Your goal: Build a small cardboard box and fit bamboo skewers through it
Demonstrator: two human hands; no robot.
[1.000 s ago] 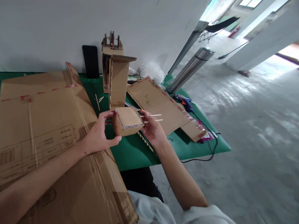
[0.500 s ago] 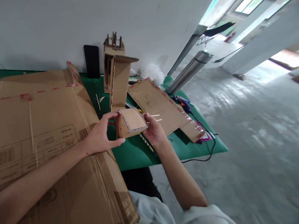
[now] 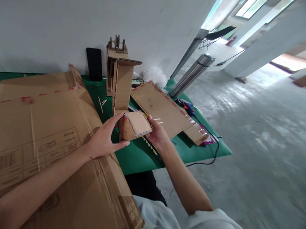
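Between my two hands is a small cardboard box (image 3: 139, 123) with a sloped top and rough, torn-looking edges. My left hand (image 3: 105, 139) grips its left end, thumb low and fingers along the far top corner. The right end is held by my right hand (image 3: 157, 133), whose thumb lies on top; its other fingers are mostly hidden. Thin pale sticks (image 3: 157, 120) show just beyond the right hand. Right behind the small box stands a taller folded cardboard structure (image 3: 124, 83) with upright pegs on top.
A large flattened carton (image 3: 53, 119) covers the left side of the green table (image 3: 196, 152). A cardboard sheet (image 3: 163, 109), a blue glue gun (image 3: 185, 106) with a black cord and a white fluffy bundle (image 3: 155, 77) lie to the right. A black phone (image 3: 94, 64) leans on the wall.
The small box has shifted slightly right and turned a little in my hands. Both hands keep their hold. The sticks show less beyond my right hand.
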